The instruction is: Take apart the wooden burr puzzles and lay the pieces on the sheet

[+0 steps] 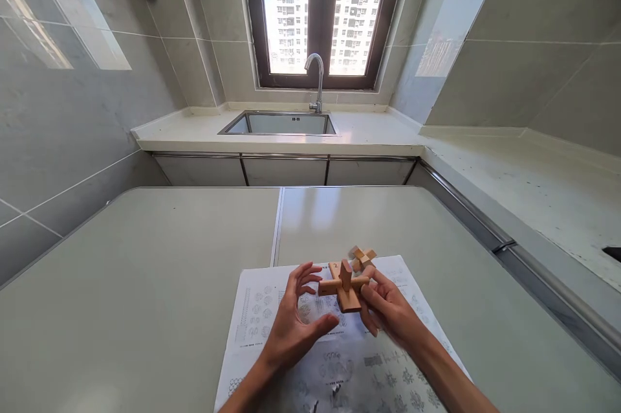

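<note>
A wooden interlocking puzzle (343, 286) of crossed bars is held above a printed instruction sheet (262, 316). My right hand (388, 311) grips the puzzle's right side with closed fingers. My left hand (295, 322) is just left of it, fingers spread and curled, fingertips close to the left bar's end without a clear grip. A second, smaller wooden cross puzzle (363, 257) lies on the sheet just behind the held one.
The sheet lies on a pale table (145, 283) with a seam down its middle. Behind it a counter holds a steel sink (281, 123) and tap (317, 79) under a window. Another counter (524, 186) runs along the right wall.
</note>
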### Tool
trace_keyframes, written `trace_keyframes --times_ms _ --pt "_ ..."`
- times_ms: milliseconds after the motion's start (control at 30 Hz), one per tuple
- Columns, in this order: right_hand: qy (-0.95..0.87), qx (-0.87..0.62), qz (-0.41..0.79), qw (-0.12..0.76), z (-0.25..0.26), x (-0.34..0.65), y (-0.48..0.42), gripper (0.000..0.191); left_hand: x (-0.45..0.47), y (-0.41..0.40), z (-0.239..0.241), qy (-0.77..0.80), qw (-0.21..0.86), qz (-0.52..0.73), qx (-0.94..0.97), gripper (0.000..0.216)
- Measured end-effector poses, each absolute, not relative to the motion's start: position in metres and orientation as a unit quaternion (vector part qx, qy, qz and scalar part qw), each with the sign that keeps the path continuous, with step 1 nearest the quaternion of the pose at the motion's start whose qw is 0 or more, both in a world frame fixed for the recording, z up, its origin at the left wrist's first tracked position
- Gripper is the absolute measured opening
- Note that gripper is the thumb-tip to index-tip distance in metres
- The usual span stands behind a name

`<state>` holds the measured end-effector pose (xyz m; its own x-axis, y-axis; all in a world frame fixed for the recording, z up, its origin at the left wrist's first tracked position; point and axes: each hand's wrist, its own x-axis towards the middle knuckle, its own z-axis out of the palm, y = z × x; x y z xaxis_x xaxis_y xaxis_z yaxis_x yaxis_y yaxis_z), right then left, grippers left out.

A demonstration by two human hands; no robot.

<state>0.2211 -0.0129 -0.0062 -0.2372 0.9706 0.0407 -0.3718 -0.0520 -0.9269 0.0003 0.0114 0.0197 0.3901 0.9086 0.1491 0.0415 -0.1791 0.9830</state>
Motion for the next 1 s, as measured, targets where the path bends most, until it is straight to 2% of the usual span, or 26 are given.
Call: trace_keyframes --times_ms 100,167,367,467,800,1000 --pt "-0.474 -0.32 0.658 0.49 -0.007 0.218 -0.014 0.031 0.0 0.011 0.015 0.333 0.575 0.388 0.638 0.102" --pt "-0.48 -0.315 0.668 0.473 -0.007 0.217 -0.014 0.032 0.0 0.01 0.016 0.328 0.588 0.372 0.639 0.11" --pt "-0.489 -0.315 0.681 0.444 -0.004 0.213 -0.015 0.033 -0.001 0.01 0.027 0.353 0.574 0.368 0.64 0.091" --pt "-0.502 -0.312 0.668 0.452 -0.002 0.213 -0.014 0.041 -0.001 0.009 0.031 0.369 0.558 0.377 0.641 0.085" --pt "-0.485 -0.335 0.66 0.466 -0.004 0.216 -0.012 0.041 -0.002 0.009 0.029 0.388 0.535 0.363 0.656 0.088" --pt "-0.491 -0.408 0.588 0.497 -0.005 0.209 -0.015 0.037 -0.002 0.01 0.029 0.4 0.518 0.373 0.657 0.084"
